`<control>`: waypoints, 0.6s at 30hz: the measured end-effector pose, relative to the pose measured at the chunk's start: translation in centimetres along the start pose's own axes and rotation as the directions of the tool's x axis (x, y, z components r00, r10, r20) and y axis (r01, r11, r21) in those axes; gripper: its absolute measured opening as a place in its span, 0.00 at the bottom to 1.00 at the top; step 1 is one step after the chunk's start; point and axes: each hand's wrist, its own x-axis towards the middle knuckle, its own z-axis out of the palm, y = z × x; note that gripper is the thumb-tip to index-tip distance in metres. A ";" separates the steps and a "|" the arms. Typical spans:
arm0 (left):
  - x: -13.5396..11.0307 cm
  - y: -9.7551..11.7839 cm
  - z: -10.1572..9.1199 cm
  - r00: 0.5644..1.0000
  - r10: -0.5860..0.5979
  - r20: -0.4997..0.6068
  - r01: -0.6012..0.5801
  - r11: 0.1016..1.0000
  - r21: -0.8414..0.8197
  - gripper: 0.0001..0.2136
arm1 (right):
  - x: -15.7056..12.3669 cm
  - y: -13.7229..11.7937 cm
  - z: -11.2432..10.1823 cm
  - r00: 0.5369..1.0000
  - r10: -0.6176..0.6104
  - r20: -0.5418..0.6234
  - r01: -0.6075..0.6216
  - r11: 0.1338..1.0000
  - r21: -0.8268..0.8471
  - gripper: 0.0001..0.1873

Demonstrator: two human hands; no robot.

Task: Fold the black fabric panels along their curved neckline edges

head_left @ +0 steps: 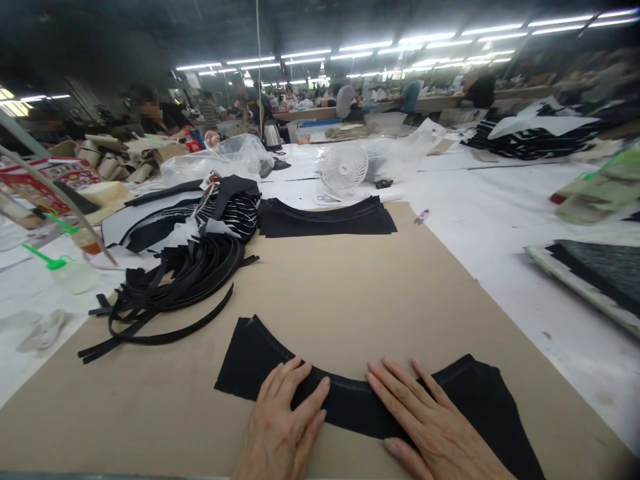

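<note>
A curved black fabric piece [350, 413] lies flat on a tan board [350, 287] in front of me, its concave edge facing away. My left hand [287, 410] rests on its left-middle part, fingers stretched out and slightly apart. On the right-middle part lies my right hand [425, 413], palm down with the fingers spread along the curved edge. Both hands press on the cloth without gripping it. Farther off, at the board's back edge, several similar black pieces [327, 219] sit in a stack. A pile of narrow black strips [190, 280] lies to the left.
Bottles with green nozzles [70, 275] stand at the left, beside striped and black fabric [235, 210]. A small white fan [344, 167] is at the back. Dark folded cloth [600, 273] lies at the right, near a greenish bottle [603, 190]. Several people work in the background.
</note>
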 end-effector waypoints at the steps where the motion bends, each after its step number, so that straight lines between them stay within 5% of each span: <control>1: 0.0 0.0 -0.1 1.000 0.010 0.006 -0.010 1.000 -0.001 0.17 | 0.0 0.0 0.0 1.000 -0.002 0.004 0.002 1.000 -0.003 0.33; 14: -0.4 -0.5 -0.2 0.996 0.078 0.046 -0.081 0.994 0.067 0.20 | 0.0 -0.3 -0.3 0.995 0.074 0.067 -0.086 0.980 0.181 0.37; 18: -0.5 -1.4 -0.7 0.994 -0.111 0.021 0.113 0.987 -0.116 0.14 | 0.1 0.7 -1.9 0.988 0.135 0.080 -0.151 0.954 0.260 0.36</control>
